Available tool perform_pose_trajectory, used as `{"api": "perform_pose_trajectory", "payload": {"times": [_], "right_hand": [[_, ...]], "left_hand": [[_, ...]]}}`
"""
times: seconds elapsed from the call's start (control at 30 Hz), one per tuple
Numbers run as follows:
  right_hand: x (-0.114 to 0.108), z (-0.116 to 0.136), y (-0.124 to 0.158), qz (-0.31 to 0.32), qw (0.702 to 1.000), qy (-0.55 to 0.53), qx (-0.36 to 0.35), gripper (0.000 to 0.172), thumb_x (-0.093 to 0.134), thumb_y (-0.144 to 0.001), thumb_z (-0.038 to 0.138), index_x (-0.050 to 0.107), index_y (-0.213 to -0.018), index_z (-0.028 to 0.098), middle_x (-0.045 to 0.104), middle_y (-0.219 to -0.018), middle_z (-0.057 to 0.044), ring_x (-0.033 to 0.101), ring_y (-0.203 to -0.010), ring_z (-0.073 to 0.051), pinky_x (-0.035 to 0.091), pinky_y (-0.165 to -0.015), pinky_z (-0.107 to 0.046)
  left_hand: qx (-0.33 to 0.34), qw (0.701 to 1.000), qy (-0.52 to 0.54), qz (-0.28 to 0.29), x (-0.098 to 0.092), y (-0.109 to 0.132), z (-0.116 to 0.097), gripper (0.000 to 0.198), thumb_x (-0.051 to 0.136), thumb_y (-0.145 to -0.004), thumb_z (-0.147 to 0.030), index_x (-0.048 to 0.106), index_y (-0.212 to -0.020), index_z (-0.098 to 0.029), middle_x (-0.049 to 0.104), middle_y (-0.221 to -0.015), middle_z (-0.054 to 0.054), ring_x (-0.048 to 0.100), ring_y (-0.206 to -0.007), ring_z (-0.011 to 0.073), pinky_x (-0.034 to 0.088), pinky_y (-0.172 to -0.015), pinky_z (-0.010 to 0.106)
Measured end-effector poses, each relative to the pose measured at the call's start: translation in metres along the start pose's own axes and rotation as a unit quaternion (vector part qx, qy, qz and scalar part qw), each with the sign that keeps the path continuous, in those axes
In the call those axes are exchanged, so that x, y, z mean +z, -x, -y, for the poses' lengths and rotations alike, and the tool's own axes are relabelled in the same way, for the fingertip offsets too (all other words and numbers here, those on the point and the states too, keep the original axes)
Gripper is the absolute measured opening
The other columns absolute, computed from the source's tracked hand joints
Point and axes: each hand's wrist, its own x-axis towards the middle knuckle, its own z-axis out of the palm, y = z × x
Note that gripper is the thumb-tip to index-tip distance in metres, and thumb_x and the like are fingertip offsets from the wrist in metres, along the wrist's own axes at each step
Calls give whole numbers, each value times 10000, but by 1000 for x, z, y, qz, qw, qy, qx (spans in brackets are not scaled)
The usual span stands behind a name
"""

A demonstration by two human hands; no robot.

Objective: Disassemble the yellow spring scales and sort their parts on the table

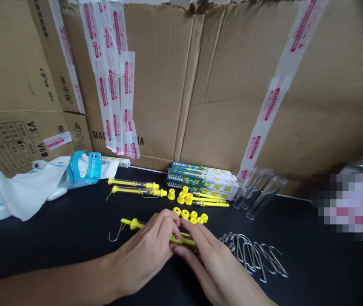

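Cardboard boxes striped with pink-printed tape wall off the far edge of the black surface where I work. At the left edge lies a crumpled white plastic bag, and a blue and white packet rests against it towards the far edge. Just right of the packet, two capped yellow tubes lie side by side, parallel to the far edge, one with a wire hook at its left end. Nearer the front edge, about the middle of the surface, my left hand curls its fingers down over the hooked yellow rod. The rod lies flat on the surface, with its hook end sticking out to the left of my knuckles. My right hand meets the left one there, fingertips pinched on the same rod, so both hands are together and closed on it. Just beyond my fingers sits a small cluster of loose yellow caps, and beyond those lie some thin yellow sticks in front of a stack of green and white cartons at the far edge. Right of the cartons lie several clear tubes, their open ends towards me. A heap of bare wire hooks lies just beside my right hand, on its right. Near the right edge sits a blurred patch I cannot make out.
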Motion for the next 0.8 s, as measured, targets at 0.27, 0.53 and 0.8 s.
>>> {"api": "perform_pose_trajectory", "payload": {"times": [0.27, 0.53, 0.8], "right_hand": [[-21, -20, 3, -100, 995, -13, 14, 225, 403, -1002, 318, 608, -1043, 235, 710, -964, -66, 701, -872, -201, 564, -750, -286], [-54, -48, 37, -156, 980, -31, 121, 339, 463, -961, 482, 677, -1066, 241, 707, -748, 1, 671, -661, -179, 530, -570, -212], [-39, -44, 40, -106, 990, -43, 80, 353, 404, -994, 432, 696, -987, 235, 707, -785, -10, 678, -719, -189, 521, -629, -224]], "left_hand": [[4, 985, -152, -76, -23, -10, 12, 546, 676, -845, -486, 458, -1221, -155, 539, -1198, 150, 531, -1158, 313, 472, -968, 502], [-117, 989, -73, -57, -23, -12, 24, 549, 607, -884, -538, 427, -1282, -205, 555, -1203, 109, 558, -1123, 276, 468, -955, 478], [-201, 964, 148, 90, -15, -4, 2, 375, 379, -1013, -396, 378, -1364, -265, 634, -900, -10, 615, -767, 137, 484, -723, 263]]}}
